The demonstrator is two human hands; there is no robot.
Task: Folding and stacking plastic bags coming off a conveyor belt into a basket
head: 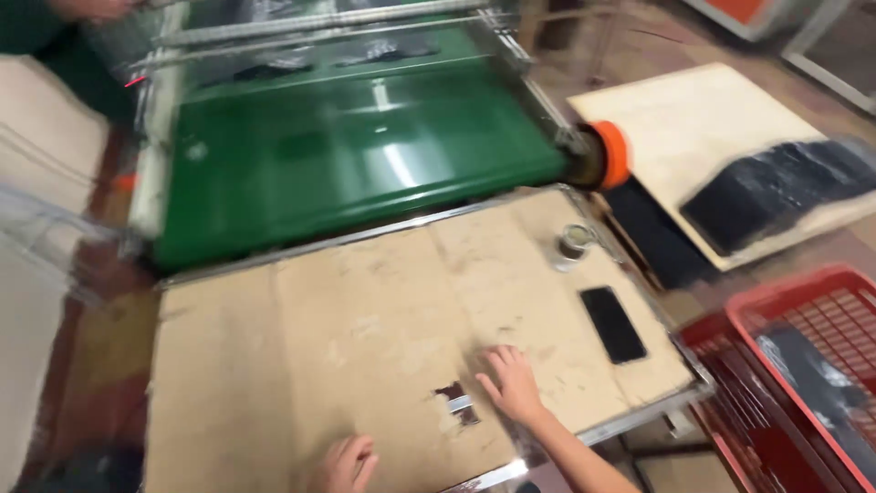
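Head view shows us with right hand flat, fingers spread on the cardboard-covered worktop just right of a small torn patch, left hand loosely curled and empty nearby, phone farther right; we judge a pause, hands resting.

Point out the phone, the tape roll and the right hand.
phone (613, 324), head view, middle of its dark screen.
tape roll (573, 245), head view, on its top rim.
right hand (511, 383), head view, back of the hand, flat on the cardboard.
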